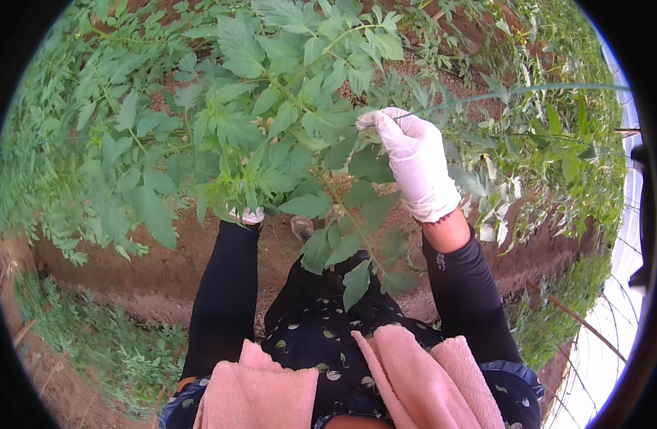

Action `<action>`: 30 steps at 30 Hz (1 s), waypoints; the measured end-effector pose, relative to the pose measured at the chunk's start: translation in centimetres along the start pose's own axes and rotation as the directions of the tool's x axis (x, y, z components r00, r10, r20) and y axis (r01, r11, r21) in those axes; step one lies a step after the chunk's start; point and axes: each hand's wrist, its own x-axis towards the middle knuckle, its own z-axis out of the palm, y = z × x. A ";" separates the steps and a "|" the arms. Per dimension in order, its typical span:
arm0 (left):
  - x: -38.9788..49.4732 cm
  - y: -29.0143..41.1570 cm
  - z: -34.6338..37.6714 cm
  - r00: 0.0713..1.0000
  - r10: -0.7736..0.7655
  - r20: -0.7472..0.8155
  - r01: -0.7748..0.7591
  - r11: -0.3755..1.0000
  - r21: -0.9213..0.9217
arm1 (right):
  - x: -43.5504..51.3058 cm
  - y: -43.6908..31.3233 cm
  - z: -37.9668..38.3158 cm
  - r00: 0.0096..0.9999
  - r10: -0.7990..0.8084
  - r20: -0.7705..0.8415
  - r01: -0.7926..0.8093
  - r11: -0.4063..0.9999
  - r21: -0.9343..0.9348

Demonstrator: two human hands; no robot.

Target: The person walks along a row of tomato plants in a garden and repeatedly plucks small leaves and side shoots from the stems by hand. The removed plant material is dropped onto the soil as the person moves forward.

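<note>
A tall tomato plant (301,99) with broad, toothed green leaves fills the space before me. My right hand (418,158), in a thin white glove, is at the plant's right side with its fingers closed on a green twine (513,92). From these fingers the twine runs off to the right rim. Leaves cover nearly all of my left hand (248,215); only a bit of white glove shows at the wrist, so its grip is hidden. A leafy side branch (355,217) hangs down between my arms.
More tomato plants (60,161) crowd both sides. Beyond them runs a bare soil strip (119,268), with low green plants (103,343) at lower left. A thin pole (580,319) slants near the pale greenhouse sheeting (610,343) at right. A pink towel (264,391) hangs over my chest.
</note>
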 end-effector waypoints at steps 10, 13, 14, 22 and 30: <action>-4.5 -0.3 1.6 0.828 0.100 0.552 0.010 0.981 -0.193 | 0.6 0.1 0.8 0.971 -0.218 0.095 0.104 0.748 0.655; -5.1 -0.4 3.1 0.722 0.247 0.646 -0.494 0.838 0.231 | -0.4 -1.1 -2.5 0.946 -0.162 0.281 0.020 0.894 0.448; -5.4 -0.3 3.5 0.738 0.162 0.655 -0.580 0.647 0.494 | -0.7 -1.8 -3.8 0.940 -0.163 0.300 0.097 0.970 0.223; -5.5 -1.5 5.5 0.918 0.102 0.382 -0.297 0.816 0.496 | -2.1 -11.2 -5.7 0.808 -0.478 0.345 0.265 0.817 0.512; -5.7 -1.6 8.3 0.982 -0.171 0.081 0.179 0.978 -0.111 | -2.2 -16.7 -1.1 0.893 -0.270 0.361 0.391 0.863 -0.321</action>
